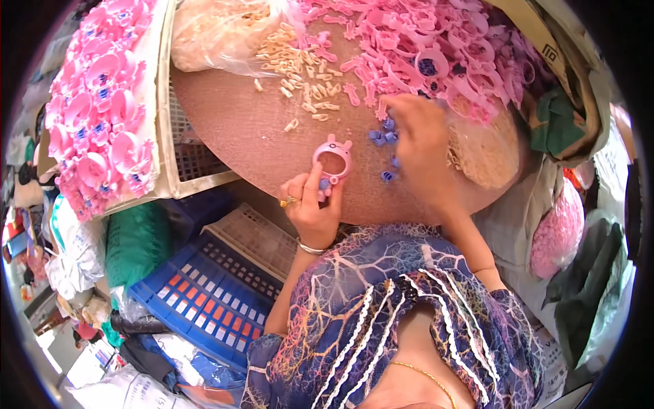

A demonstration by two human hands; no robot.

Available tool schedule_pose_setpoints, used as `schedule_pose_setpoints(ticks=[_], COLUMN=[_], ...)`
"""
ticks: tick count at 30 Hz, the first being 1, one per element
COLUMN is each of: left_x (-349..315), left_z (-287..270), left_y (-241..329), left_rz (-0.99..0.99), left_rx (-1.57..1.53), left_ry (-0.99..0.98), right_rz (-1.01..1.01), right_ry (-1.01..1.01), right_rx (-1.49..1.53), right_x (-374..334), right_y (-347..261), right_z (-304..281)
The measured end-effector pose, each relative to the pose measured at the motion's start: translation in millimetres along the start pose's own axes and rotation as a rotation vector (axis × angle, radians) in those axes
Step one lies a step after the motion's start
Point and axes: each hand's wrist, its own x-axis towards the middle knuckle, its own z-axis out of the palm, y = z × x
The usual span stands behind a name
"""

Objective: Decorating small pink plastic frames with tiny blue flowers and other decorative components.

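My left hand [313, 211] is closed on a pink plastic ring-shaped piece [349, 162] with two small ears, held upright over the near part of the round brown table [238, 116]. A small blue bit [324, 184] shows between its fingers, below the ring. Farther right, my right hand [421, 136] hovers at the near edge of the pink parts, fingers curled and smeared by motion. Beside its fingertips lies a small pink strip-like part [382, 109]. Several small blue pieces [385, 133] are just left of this hand. Whatever its fingers may hold is hidden.
A heap of pink plastic parts [436, 41] covers the far right. Cream-coloured small pieces [293, 61] spill from a clear bag [218, 34]. Left stands a pale crate [170, 129] beside more pink pieces [102, 102]. A tan flat bundle [484, 150] lies right; a blue crate [197, 307] sits below.
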Motion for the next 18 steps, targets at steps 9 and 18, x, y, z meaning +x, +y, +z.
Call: schedule_pose_setpoints(ticks=[9,18], left_x=[7.1,7.6], left_z=[11.1,8.9], left_y=[0.8,8.3], left_rz=[0.029,-0.085], left_rx=[0.042,0.066], left_ry=[0.04,0.039], right_rz=[-0.053,-0.004], right_ry=[-0.255,-0.282], right_rx=[-0.106,-0.286], right_x=[-19.4,-19.8], right_y=[14.4,14.4], right_z=[-2.5,4.0])
